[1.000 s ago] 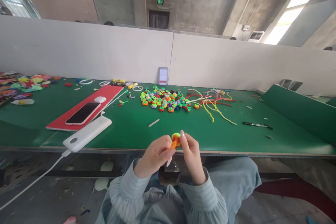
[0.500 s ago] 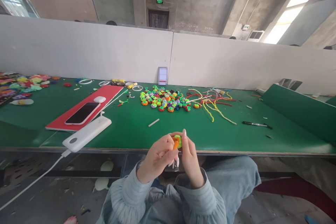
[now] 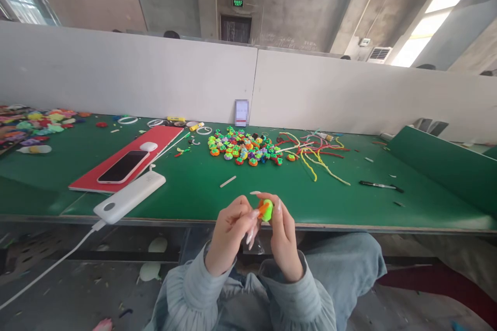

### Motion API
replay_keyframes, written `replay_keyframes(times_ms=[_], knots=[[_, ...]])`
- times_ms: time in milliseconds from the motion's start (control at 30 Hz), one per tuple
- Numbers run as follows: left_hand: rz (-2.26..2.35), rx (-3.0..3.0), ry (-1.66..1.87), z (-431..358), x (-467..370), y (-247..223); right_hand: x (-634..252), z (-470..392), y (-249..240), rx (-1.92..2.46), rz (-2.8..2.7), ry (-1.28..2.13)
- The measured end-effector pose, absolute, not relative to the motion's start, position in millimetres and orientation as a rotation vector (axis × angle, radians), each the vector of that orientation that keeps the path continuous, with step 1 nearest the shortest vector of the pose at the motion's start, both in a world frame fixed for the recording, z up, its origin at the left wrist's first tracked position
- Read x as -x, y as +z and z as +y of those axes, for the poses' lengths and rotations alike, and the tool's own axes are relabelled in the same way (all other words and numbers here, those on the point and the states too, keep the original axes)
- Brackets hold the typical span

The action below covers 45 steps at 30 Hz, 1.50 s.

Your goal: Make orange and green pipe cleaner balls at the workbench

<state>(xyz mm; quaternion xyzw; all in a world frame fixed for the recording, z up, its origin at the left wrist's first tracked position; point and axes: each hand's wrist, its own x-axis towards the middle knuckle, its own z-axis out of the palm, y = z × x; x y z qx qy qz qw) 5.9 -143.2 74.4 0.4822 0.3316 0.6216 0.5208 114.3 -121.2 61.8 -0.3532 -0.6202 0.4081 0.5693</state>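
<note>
Just over the table's front edge, my left hand pinches the orange strand of a small fuzzy pipe-cleaner piece. My right hand grips the bright green part of the same piece between thumb and fingers. Both hands are closed and close together, and the fingers partly hide the piece. Farther back on the green table lies a heap of small colourful pipe-cleaner pieces. Loose yellow and red pipe cleaners spread to its right.
A short pale stick lies in front of the heap. To the left are a red folder with a phone on it and a white power bank with a cable. A black pen lies right. Another phone leans against the white partition.
The piece has turned in my fingers, so more of its green part shows and the orange strand points toward my left hand. My hands have shifted slightly right.
</note>
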Motion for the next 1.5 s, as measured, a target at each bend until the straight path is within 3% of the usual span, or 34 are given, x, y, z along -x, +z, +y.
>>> replay_keyframes(times_ms=[567, 833, 1500], knots=[[1.159, -1.382, 1.568, -148.0, -6.1, 80.9, -107.9, -125.6, 64.2, 0.786, -1.336, 1.143], [1.082, -1.341, 1.482, -147.2, -3.5, 78.9, -108.2, -126.2, 60.6, 0.762, -1.301, 1.211], [1.233, -1.466, 1.447, -149.0, -5.6, 86.3, -113.8, -128.1, 67.2, 0.811, -1.505, 1.073]])
